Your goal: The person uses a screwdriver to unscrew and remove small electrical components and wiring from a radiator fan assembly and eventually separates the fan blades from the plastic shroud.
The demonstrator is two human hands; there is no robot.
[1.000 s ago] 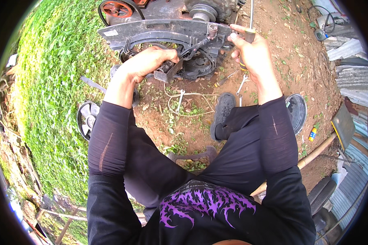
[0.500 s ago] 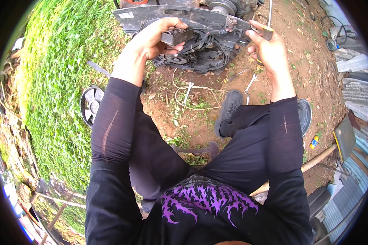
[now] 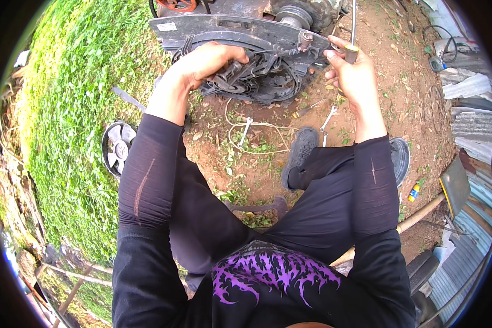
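Note:
At the top middle lies a black fan shroud (image 3: 224, 24) with an electric fan motor and dark wiring in it. Bent over its left side, my left hand (image 3: 216, 61) has its fingers curled on a dark box-shaped part (image 3: 234, 70), which blends into the black pieces beneath. My right hand (image 3: 356, 74) is closed around a screwdriver (image 3: 351, 53) with a yellow and black handle, its metal shaft pointing away from me. That hand is beside the shroud's right end, near a small rusty cylindrical fitting (image 3: 306, 39).
Two wrenches, one the wrench (image 3: 245, 132), lie on the dirt by a thin looped cord (image 3: 229, 124). Another screwdriver (image 3: 302, 112) is near my shoe (image 3: 300, 153). A hammer-like tool (image 3: 257, 206) rests between my legs. On the grass sits a fan (image 3: 118, 147); a pulley (image 3: 294, 17) is behind the shroud.
My left hand has lowered the dark box-shaped part from above the shroud down against its left side. My right hand still grips the screwdriver, slightly lower.

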